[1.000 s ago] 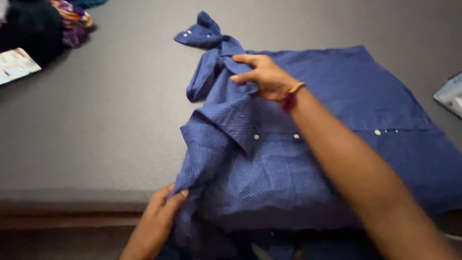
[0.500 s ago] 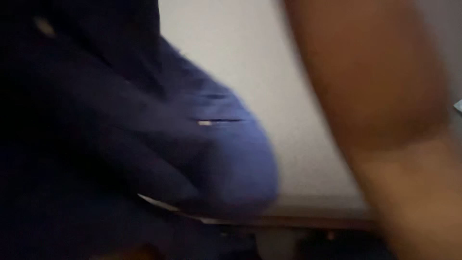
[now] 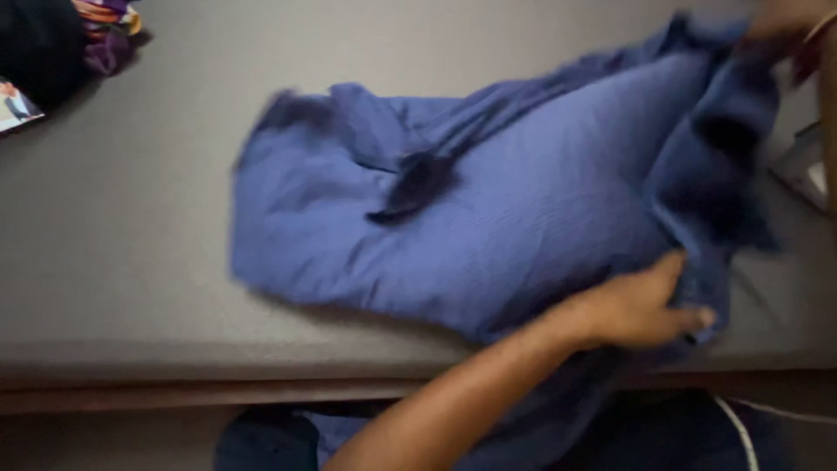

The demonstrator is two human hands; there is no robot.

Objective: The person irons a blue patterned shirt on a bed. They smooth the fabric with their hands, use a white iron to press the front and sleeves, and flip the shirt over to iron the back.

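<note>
A blue shirt (image 3: 488,218) lies spread out, plain side up, across a grey padded surface (image 3: 131,218). My left hand (image 3: 641,307) reaches in from the bottom and pinches the shirt's near edge at the lower right. My right hand (image 3: 785,19), with a bracelet at the wrist, is at the top right corner, partly cut off by the frame, and holds the shirt's far right edge lifted off the surface. A dark fold or sleeve shadow shows near the shirt's middle. The picture is blurred by motion.
A pile of dark and coloured clothes (image 3: 61,39) sits at the top left, with a printed paper (image 3: 13,105) beside it. A pale flat object (image 3: 806,161) lies at the right edge. The surface's front edge (image 3: 174,392) runs along the bottom.
The shirt has been swung up and turned over; its buttoned front is now hidden. Both hands have moved to the right side, the left one from the lower left.
</note>
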